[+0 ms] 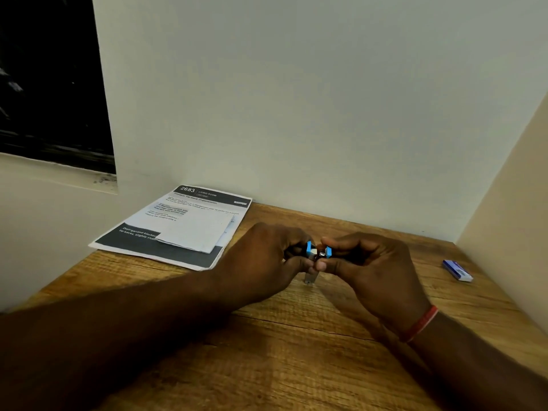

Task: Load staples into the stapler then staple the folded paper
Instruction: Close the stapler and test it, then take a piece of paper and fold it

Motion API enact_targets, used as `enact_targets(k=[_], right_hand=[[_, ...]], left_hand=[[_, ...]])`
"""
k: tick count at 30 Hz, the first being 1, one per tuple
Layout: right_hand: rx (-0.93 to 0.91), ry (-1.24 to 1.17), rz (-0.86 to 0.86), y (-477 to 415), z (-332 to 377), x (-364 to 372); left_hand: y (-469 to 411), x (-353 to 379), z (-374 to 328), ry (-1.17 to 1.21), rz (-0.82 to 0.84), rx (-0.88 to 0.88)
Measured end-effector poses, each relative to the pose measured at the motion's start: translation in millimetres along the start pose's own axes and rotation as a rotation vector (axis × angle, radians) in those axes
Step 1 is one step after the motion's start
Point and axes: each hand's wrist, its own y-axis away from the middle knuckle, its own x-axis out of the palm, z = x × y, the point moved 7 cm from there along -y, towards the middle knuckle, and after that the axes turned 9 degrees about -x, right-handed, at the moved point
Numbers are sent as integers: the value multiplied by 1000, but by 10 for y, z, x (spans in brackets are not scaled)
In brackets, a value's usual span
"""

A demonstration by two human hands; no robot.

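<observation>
Two bare forearms reach in from the near edge over a wooden table (296, 366), the right one with a red band (421, 324) at the wrist. Between the hands, lifted just off the wood, is a small blue and black stapler (318, 253), opened out so that its two blue-edged halves spread apart to either side. The left hand (264, 262) is curled closed around the left half, thumb and fingers pinching it. The right hand (370, 268) is closed on the right half, with thumb and forefinger tips meeting at the metal middle. A short metal part (310, 277) hangs down below the fingers toward the table; whether it touches the wood cannot be told.

Beyond the left hand, near but not touching it, a folded white paper (195, 229) lies on top of a printed sheet (166, 226) with dark bands, whose far corner sits at the wall (296, 99). Well off to the outside of the right hand, a small blue and white staple box (457, 270) rests flat on the table near the side wall.
</observation>
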Motion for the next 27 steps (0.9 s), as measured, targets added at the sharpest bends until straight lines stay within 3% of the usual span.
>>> enact_targets(k=[8,16,20,23,27], right_hand=[[-22,79,10,17,-32,13],[-107,118,46,-2,-95,-68],[-101,284,59,-36,-222,-212],[-114,417,67,-65,-277,-318],[-49,518,96,-90,-394,-384]], left_hand=[[18,-10,-64,-91,6,70],[-25,-46,-39,25,51,28],[-92,-223,75,-109,90,-85],[-210,-559,332,-218,-7,-207],[-321,-1143,809,-611,-90,-525]])
